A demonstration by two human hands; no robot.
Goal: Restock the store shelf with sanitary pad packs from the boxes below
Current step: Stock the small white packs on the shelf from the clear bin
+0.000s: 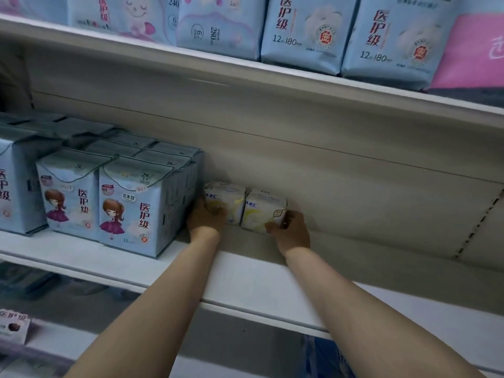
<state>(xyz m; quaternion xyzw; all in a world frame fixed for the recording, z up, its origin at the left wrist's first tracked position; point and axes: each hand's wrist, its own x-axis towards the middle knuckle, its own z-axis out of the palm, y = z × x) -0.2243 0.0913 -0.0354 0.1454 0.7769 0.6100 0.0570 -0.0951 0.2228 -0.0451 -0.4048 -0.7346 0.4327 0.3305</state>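
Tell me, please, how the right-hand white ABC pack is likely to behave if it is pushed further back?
The right ABC pack looks like soft plastic wrap, so it would probably dent slightly rather than crack. Standing upright on the shelf, it may tip.

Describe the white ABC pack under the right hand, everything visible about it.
The right ABC pack is a small, soft-looking white plastic pack with pale yellow print and blue "ABC" lettering at its top left. It stands upright deep on the middle shelf, near the back panel, its left side against a matching left ABC pack. The right hand grips its lower right corner, the thumb on the front face. The shelf to its right holds nothing in view.
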